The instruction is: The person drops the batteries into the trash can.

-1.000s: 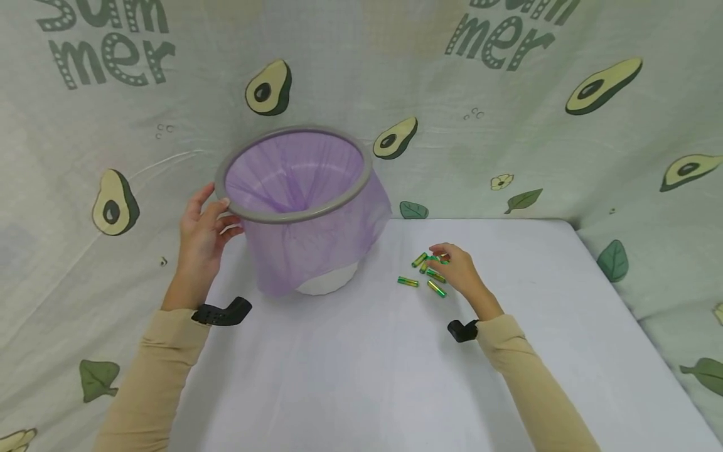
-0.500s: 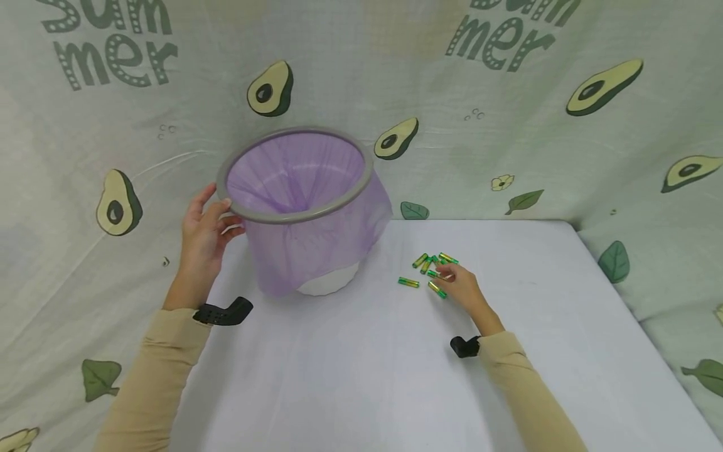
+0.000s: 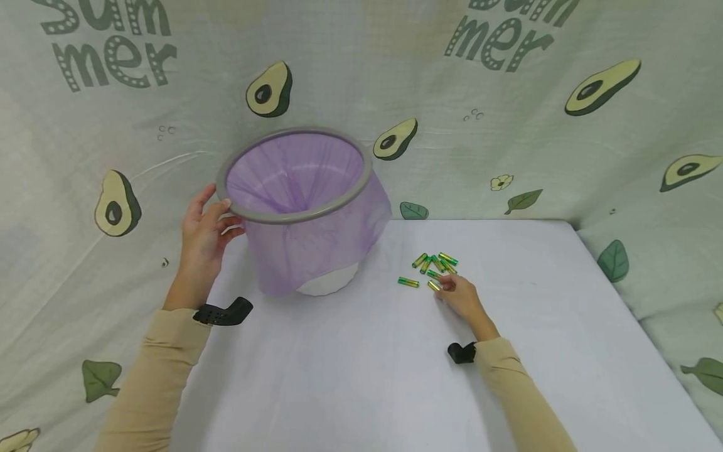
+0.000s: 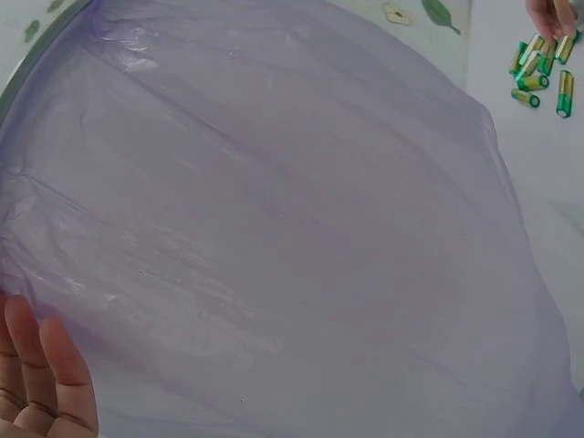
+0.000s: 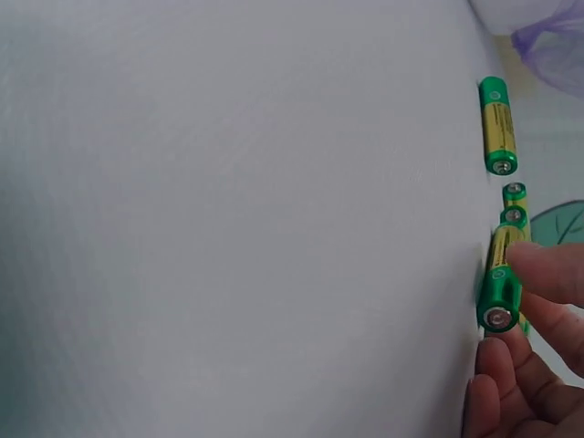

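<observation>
1. We see a white bin (image 3: 330, 282) standing toward the far left of the white table (image 3: 316, 376). A thin purple bag (image 3: 316, 248) lines it and hangs down outside, leaving part of the base bare, and a grey rim (image 3: 294, 218) circles its mouth.

2. We find the left hand (image 3: 203, 238) at the bin's left side, fingertips touching the rim and lower fingers beside the bag. In the left wrist view we see three fingers fairly straight; whether the hand grips the rim, we cannot tell.

3. To the right of the bin, we see the right hand (image 3: 464, 298) low over the table, thumb and fingers pinching a green-and-gold battery (image 3: 433, 285). Our right wrist view shows the thumb against its side.

4. Just beyond that hand we see other batteries (image 3: 438, 263) lying close together at various angles. One more battery (image 3: 408, 282) lies a little apart, on the side toward the bin.

5. We see beige sleeves (image 3: 522, 389) on both arms and a black device (image 3: 223, 312) at each wrist. Behind the table we see a pale cloth (image 3: 339, 81) printed with avocados, leaves and lettering.
</observation>
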`<state>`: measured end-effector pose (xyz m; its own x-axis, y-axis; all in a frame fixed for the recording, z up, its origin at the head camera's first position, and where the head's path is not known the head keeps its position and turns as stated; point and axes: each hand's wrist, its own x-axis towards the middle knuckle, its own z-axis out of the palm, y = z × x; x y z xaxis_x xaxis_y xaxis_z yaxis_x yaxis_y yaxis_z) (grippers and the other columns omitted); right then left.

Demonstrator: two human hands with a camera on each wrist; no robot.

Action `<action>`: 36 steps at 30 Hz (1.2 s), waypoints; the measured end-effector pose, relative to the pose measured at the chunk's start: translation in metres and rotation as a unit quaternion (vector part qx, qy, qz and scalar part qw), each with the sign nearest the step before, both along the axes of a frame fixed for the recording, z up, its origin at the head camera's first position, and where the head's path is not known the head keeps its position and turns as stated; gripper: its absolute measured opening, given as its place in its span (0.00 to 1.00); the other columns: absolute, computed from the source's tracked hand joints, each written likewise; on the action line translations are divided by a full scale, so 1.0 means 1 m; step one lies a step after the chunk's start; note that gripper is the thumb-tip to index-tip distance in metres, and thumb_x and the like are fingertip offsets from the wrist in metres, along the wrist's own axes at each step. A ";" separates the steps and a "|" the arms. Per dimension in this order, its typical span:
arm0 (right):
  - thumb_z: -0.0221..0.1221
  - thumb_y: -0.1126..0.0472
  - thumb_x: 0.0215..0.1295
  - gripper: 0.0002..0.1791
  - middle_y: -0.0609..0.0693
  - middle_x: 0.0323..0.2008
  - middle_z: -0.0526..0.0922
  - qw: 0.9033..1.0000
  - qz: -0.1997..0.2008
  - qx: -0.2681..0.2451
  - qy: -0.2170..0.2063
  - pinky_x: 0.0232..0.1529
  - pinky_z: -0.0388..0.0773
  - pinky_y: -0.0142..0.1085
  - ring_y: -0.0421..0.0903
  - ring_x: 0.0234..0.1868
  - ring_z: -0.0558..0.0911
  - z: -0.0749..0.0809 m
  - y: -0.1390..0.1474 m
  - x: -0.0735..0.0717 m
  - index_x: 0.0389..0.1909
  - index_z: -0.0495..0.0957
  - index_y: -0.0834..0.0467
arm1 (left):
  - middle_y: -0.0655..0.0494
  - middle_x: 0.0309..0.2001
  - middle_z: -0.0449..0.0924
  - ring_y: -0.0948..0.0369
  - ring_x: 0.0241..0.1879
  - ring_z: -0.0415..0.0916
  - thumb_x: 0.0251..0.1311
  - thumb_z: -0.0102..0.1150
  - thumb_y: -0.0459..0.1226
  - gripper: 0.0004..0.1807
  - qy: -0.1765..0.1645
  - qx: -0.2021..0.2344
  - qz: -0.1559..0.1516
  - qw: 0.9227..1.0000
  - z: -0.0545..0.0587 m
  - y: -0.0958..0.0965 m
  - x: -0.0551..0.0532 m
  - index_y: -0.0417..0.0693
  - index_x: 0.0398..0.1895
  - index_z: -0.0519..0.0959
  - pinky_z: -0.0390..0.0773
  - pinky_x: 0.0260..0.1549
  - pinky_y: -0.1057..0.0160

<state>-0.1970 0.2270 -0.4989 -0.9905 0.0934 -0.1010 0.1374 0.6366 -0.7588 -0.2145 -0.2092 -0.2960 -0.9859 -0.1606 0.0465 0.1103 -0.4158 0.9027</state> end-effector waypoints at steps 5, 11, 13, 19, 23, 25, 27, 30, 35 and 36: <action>0.61 0.65 0.58 0.14 0.58 0.37 0.77 1.000 -0.009 0.012 -0.006 0.32 0.70 0.31 0.48 0.36 0.74 -0.004 0.001 -0.002 0.44 0.75 0.66 | 0.57 0.25 0.80 0.62 0.21 0.78 0.58 0.60 0.33 0.33 0.000 -0.002 0.000 1.000 0.000 0.001 -0.001 0.50 0.66 0.59 0.79 0.24 0.68; 0.61 0.66 0.57 0.12 0.56 0.34 0.77 1.000 -0.011 0.021 -0.018 0.32 0.70 0.31 0.47 0.34 0.74 -0.007 0.003 -0.002 0.42 0.76 0.65 | 0.57 0.26 0.80 0.61 0.21 0.78 0.58 0.59 0.32 0.34 0.001 0.005 -0.017 1.000 -0.001 0.002 -0.001 0.50 0.67 0.57 0.80 0.24 0.67; 0.61 0.66 0.56 0.12 0.55 0.34 0.77 0.999 -0.008 0.021 -0.023 0.32 0.71 0.31 0.46 0.33 0.75 -0.008 0.004 -0.002 0.42 0.76 0.66 | 0.56 0.26 0.80 0.61 0.20 0.78 0.58 0.59 0.32 0.35 0.002 0.009 -0.019 1.000 -0.002 0.002 -0.002 0.50 0.67 0.57 0.80 0.23 0.67; 0.60 0.66 0.56 0.13 0.56 0.34 0.77 0.999 -0.001 0.023 -0.025 0.31 0.71 0.31 0.46 0.33 0.75 -0.006 0.004 -0.004 0.41 0.75 0.67 | 0.56 0.26 0.80 0.61 0.20 0.78 0.58 0.60 0.33 0.33 0.002 0.007 -0.010 1.000 -0.002 0.001 -0.001 0.51 0.66 0.59 0.80 0.23 0.67; 0.60 0.65 0.57 0.13 0.56 0.34 0.77 0.999 0.003 0.025 -0.030 0.32 0.70 0.31 0.47 0.34 0.74 -0.003 0.005 -0.004 0.42 0.75 0.67 | 0.56 0.26 0.80 0.61 0.21 0.78 0.58 0.60 0.33 0.33 0.003 0.002 -0.005 1.000 -0.001 0.000 -0.001 0.51 0.65 0.59 0.80 0.24 0.67; 0.60 0.64 0.57 0.14 0.56 0.34 0.77 0.999 0.004 0.023 -0.034 0.32 0.69 0.31 0.47 0.34 0.74 -0.003 0.006 -0.003 0.42 0.75 0.67 | 0.57 0.26 0.80 0.61 0.21 0.78 0.58 0.59 0.33 0.32 0.005 0.000 -0.005 1.000 -0.001 0.000 -0.001 0.51 0.65 0.59 0.80 0.23 0.67; 0.60 0.64 0.57 0.14 0.56 0.34 0.76 0.999 0.004 0.017 -0.035 0.32 0.69 0.31 0.46 0.34 0.74 -0.003 0.007 -0.003 0.42 0.75 0.67 | 0.56 0.26 0.80 0.61 0.20 0.78 0.58 0.60 0.33 0.32 0.006 0.002 -0.006 1.000 -0.001 0.000 -0.001 0.51 0.65 0.59 0.80 0.23 0.67; 0.60 0.63 0.57 0.15 0.55 0.33 0.77 0.999 0.001 0.004 -0.036 0.30 0.70 0.31 0.45 0.32 0.74 -0.003 0.009 -0.003 0.43 0.75 0.67 | 0.56 0.26 0.80 0.61 0.20 0.78 0.58 0.59 0.33 0.32 0.008 0.006 -0.009 1.000 -0.002 0.000 -0.001 0.51 0.65 0.59 0.80 0.23 0.67; 0.61 0.62 0.58 0.16 0.55 0.33 0.77 0.999 0.001 -0.007 -0.037 0.29 0.71 0.29 0.43 0.30 0.74 -0.003 0.013 -0.003 0.44 0.74 0.67 | 0.56 0.26 0.80 0.61 0.20 0.78 0.58 0.59 0.33 0.32 0.007 0.006 -0.005 1.000 -0.002 0.000 -0.001 0.51 0.65 0.59 0.80 0.23 0.67; 0.60 0.61 0.58 0.16 0.56 0.34 0.77 0.999 0.002 -0.007 -0.037 0.29 0.71 0.29 0.43 0.31 0.74 -0.003 0.013 -0.003 0.45 0.74 0.67 | 0.56 0.26 0.80 0.61 0.20 0.78 0.58 0.59 0.33 0.32 0.007 0.004 -0.004 1.000 -0.003 0.000 -0.001 0.51 0.65 0.59 0.80 0.23 0.67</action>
<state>-0.2005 0.2404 -0.5023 -0.9806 0.0884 -0.1750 0.1913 0.6260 -0.7560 -0.2159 -0.2093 -0.2985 -0.9863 -0.1540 0.0592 0.1201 -0.4244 0.8975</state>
